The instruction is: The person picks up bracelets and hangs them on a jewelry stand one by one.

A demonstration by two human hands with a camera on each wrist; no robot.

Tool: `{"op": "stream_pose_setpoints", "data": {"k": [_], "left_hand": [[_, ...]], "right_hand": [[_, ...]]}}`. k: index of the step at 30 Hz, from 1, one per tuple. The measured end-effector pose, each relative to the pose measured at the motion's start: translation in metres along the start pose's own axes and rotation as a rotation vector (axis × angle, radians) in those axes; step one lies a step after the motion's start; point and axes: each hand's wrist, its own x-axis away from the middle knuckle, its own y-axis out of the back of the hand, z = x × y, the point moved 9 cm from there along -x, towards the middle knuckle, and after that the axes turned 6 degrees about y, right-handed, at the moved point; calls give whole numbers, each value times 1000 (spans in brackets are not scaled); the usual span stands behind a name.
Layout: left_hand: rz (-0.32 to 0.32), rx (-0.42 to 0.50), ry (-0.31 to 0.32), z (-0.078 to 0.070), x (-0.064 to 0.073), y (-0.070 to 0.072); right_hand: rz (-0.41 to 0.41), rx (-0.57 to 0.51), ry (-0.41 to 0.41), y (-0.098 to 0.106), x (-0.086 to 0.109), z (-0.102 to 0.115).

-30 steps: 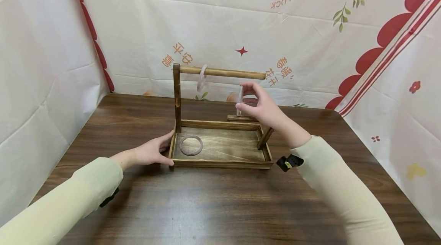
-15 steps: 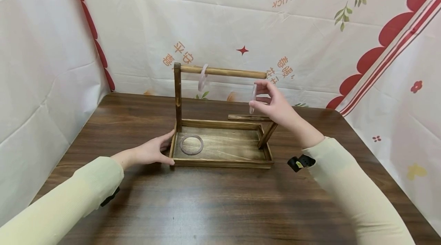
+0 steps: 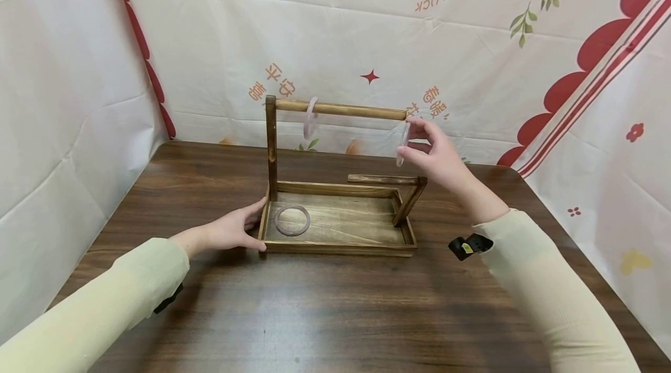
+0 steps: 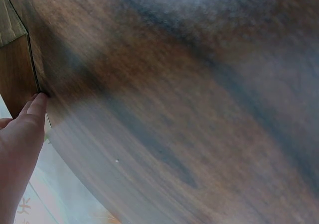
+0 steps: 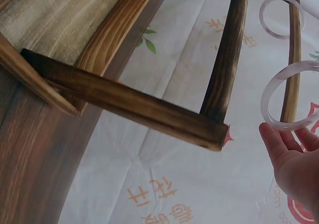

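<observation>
A wooden stand [image 3: 341,249] has a shallow tray base, a high bar [image 3: 362,111] from its left post and a lower bar [image 3: 380,179] from its right post. My left hand [image 3: 225,233] rests against the tray's left end, thumb at the front corner, fingers [image 4: 36,108] fairly straight along the side. With thumb and fingertips, my right hand [image 3: 442,157] pinches a pale translucent bangle [image 3: 403,144] at the high bar's free end. Through this bangle [image 5: 266,100] the bar tip shows in the right wrist view. A second bangle [image 3: 307,129] hangs on the high bar.
A third, greyish-lilac bangle [image 3: 276,221] lies flat at the left of the tray. The dark wood table [image 3: 314,315] extends around the stand. A printed white cloth [image 3: 209,70] hangs behind and at both sides.
My right hand has carried its bangle rightward, from below the high bar's right part to beside its free end. The left hand and the stand have stayed in place.
</observation>
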Motion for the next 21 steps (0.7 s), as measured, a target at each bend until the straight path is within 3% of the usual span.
{"op": "stream_pose_setpoints", "data": {"k": [21], "left_hand": [[-6, -4, -9, 2, -1, 0]], "right_hand": [[-50, 57, -42, 20, -13, -6]]}}
